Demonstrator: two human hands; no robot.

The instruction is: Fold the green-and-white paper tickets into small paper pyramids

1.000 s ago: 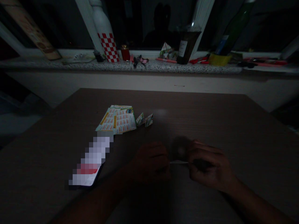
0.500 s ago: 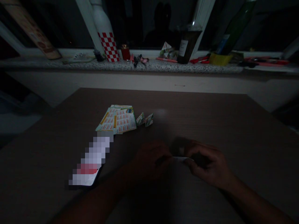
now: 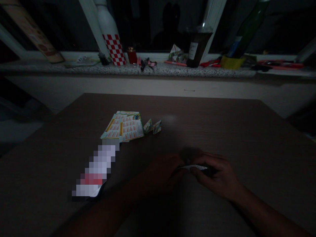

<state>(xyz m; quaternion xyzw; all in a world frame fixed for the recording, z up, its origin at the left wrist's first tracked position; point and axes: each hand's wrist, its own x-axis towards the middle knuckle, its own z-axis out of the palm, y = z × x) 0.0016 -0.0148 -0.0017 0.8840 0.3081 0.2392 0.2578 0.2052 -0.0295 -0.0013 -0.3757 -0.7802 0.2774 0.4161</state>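
A small folded piece of paper (image 3: 199,167), pale with fine print, is pinched between my hands above the dark wooden table (image 3: 212,118). My right hand (image 3: 217,174) closes on its right part with thumb and fingertips. From the left, my left hand (image 3: 165,171) grips the other end, its fingers deep in shadow. Beyond them lie two small folded paper shapes (image 3: 157,127), side by side. Touching distance to their left is a fanned stack of printed paper slips (image 3: 130,129).
A phone (image 3: 98,171) with a blurred screen lies left of my hands. Along the stone windowsill (image 3: 160,71) stand a red-and-white checked bottle (image 3: 115,49), a small red jar (image 3: 132,56), a dark cup (image 3: 197,49), a green bottle (image 3: 250,29) and a tall tube (image 3: 41,39).
My hands have come closer together. The paper has tilted, so its printed face now shows between the right thumb and fingers. Things on the table stay put.
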